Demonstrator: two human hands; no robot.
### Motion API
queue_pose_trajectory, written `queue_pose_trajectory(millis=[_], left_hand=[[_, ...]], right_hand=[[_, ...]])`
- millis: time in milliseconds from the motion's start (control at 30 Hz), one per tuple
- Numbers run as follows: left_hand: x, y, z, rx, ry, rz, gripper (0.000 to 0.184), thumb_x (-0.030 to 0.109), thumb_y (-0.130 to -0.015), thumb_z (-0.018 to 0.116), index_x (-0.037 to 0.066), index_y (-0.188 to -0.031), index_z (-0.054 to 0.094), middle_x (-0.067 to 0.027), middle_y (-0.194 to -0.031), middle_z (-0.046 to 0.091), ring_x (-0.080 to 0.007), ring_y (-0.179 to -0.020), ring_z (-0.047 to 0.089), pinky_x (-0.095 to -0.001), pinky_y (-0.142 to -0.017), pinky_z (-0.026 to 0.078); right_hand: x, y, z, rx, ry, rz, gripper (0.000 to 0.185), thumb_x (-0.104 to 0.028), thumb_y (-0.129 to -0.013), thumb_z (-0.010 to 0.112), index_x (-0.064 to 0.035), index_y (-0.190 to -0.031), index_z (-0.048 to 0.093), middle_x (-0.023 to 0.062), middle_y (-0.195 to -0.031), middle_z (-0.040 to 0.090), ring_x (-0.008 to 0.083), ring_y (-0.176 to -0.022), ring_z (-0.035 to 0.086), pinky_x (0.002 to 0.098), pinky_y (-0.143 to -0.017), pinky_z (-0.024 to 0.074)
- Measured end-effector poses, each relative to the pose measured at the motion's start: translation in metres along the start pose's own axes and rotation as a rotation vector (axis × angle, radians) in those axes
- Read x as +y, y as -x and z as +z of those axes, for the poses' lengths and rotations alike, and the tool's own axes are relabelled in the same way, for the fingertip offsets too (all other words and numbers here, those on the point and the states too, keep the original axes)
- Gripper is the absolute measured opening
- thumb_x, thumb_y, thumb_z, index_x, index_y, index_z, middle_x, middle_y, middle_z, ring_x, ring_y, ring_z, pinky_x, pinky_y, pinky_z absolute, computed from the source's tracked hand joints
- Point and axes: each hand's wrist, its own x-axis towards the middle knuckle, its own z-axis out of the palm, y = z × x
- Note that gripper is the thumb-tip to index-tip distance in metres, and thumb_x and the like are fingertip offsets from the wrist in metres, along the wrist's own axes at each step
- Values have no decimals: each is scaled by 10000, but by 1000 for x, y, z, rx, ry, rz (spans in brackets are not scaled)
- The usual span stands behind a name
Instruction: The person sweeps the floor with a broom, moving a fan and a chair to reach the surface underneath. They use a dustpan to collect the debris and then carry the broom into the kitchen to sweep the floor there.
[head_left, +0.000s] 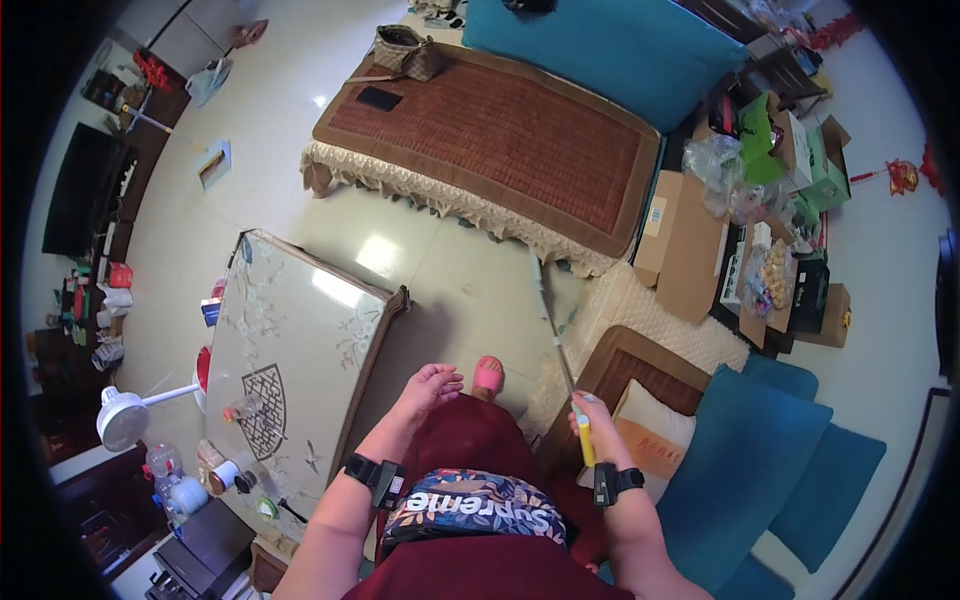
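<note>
Reaching to the sofa (490, 130) at upper centre, the long pole (564, 362), right of centre, looks light and stiff. The right hand (598, 424) is wrapped around it; the left hand (430, 388) seems empty, half-curled. The yellow grip (586, 442) probably holds best.

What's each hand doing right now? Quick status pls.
Left hand: open, loosely curled, nothing visible in it.
Right hand: closed, holding the long pole near its yellow end.
</note>
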Motion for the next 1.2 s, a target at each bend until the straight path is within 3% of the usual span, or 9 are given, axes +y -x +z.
queue_pose_trajectory(millis=[133, 233, 300, 400, 433, 633, 700, 900, 1200], left_hand=[[13, 4, -6, 31, 27, 29, 173, 149, -885, 489, 63, -1035, 480, -108, -1001, 580, -211, -922, 580, -302, -788, 484], [17, 3, -18, 30, 45, 35, 162, 162, -895, 472, 70, -1029, 472, -89, -986, 581, -182, -899, 578, -280, -769, 480], [20, 0, -26, 29, 59, 35, 154, 168, -899, 467, 76, -1023, 470, -78, -973, 583, -167, -882, 579, -267, -756, 479], [31, -5, -35, 31, 81, 51, 149, 166, -897, 474, 77, -1017, 472, -71, -961, 585, -162, -869, 581, -265, -748, 481], [36, -4, -38, 33, 83, 62, 148, 166, -896, 477, 77, -1014, 473, -68, -957, 587, -158, -864, 581, -264, -745, 481], [70, 3, -55, 51, 75, 89, 174, 140, -886, 479, 63, -1041, 463, -88, -1001, 574, -178, -912, 565, -295, -802, 475], [73, 1, -63, 60, 77, 84, 167, 139, -885, 481, 64, -1033, 469, -86, -996, 576, -175, -909, 566, -293, -800, 476], [69, -21, -73, 31, 80, 33, 161, 180, -897, 475, 76, -1019, 490, -63, -971, 578, -160, -893, 571, -278, -785, 475], [75, -48, -71, -14, 70, -18, 156, 192, -906, 464, 83, -1012, 501, -61, -982, 575, -168, -908, 569, -293, -801, 474]], right_hand=[[-10, -54, -9, 6, 241, -115, 218, -257, -854, 535, -79, -966, 482, 59, -623, 520, 149, -422, 477, 269, -369, 374], [19, -144, 14, 99, 785, -305, 284, -265, -840, 515, 8, -917, 535, 141, -732, 583, 265, -628, 573, 361, -539, 457], [-1, -121, 70, 152, 1222, -446, 326, -277, -822, 517, 34, -914, 551, 216, -856, 604, 362, -825, 574, 415, -712, 450], [-13, -126, 113, 7, 1268, -413, 343, -295, -823, 508, 24, -936, 564, 250, -948, 581, 406, -937, 531, 437, -793, 421], [-20, -130, 121, -37, 1302, -430, 334, -287, -824, 519, 18, -953, 567, 213, -901, 605, 348, -866, 572, 406, -769, 437], [-35, -92, 112, -112, 649, -218, 405, -265, -825, 542, -29, -1152, 507, 115, -750, 596, 221, -623, 590, 317, -568, 470], [-34, -73, 90, -163, 561, -111, 394, -255, -848, 533, -89, -1201, 478, 47, -656, 521, 129, -494, 506, 264, -454, 418], [-38, -20, 61, -114, 41, 307, 368, -278, -847, 562, -166, -1137, 365, 52, -644, 497, 121, -441, 436, 245, -403, 364], [-26, -94, 187, -316, 49, 319, 402, -265, -848, 557, -181, -1185, 354, 35, -599, 489, 126, -426, 449, 238, -378, 366]])
